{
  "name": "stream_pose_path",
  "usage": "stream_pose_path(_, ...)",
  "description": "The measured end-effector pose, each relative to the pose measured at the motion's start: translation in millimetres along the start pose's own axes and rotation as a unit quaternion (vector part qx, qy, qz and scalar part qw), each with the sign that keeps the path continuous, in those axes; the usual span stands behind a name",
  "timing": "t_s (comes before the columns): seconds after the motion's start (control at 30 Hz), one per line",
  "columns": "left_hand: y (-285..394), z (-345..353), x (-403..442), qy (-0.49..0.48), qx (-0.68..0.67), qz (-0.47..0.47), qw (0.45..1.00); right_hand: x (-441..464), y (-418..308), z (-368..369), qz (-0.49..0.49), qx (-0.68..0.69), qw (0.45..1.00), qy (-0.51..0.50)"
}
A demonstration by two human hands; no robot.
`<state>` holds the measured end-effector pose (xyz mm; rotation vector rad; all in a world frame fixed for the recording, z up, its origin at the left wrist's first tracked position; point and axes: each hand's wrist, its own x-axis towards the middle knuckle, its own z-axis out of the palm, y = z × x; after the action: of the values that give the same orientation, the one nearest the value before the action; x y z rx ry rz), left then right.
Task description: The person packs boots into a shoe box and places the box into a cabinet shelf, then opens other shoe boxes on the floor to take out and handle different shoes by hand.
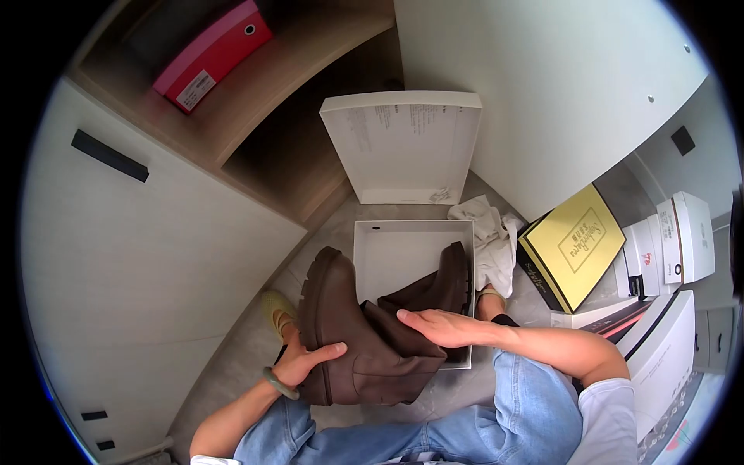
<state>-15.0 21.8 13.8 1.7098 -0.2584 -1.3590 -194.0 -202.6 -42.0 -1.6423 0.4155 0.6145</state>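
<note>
In front of person, head view: brown boot [329, 298] on its side, sole facing left, by white box [395, 248]. Left hand [298, 363] grips boot near sole, thumb on brown side. Right hand [449, 328] on soft leg part; fingers partly hidden, cannot tell if it grips. Other boot [452, 271] in box. Best to hold firm foot part snugly, touch floppy part gently so it won't crease.

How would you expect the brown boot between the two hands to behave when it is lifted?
The shaft of the boot will probably flop, since it already sags in folds. The rounded foot part looks stiffer and should keep its shape. The chunky sole suggests a heavy lower end, which may swing downward.
</note>
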Motion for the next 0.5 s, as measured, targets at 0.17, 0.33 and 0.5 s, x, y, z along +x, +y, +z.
stream_pose_path(0.17, -4.7, -0.4, 2.7, -0.016, 0.029, 0.015, 0.999, 5.4, 15.1, 8.3, -0.026, -0.008, 1.0, -0.003)
stream_pose_path(0.33, -3.3, -0.9, 2.6, -0.034, 0.061, 0.014, 0.997, -2.0, 3.2, 2.6, -0.033, -0.012, 0.999, 0.0)
stream_pose_path(0.5, -3.4, 0.0, 3.1, -0.039, 0.065, 0.022, 0.997, 1.9, 8.9, 2.8, -0.036, -0.018, 0.999, -0.002)
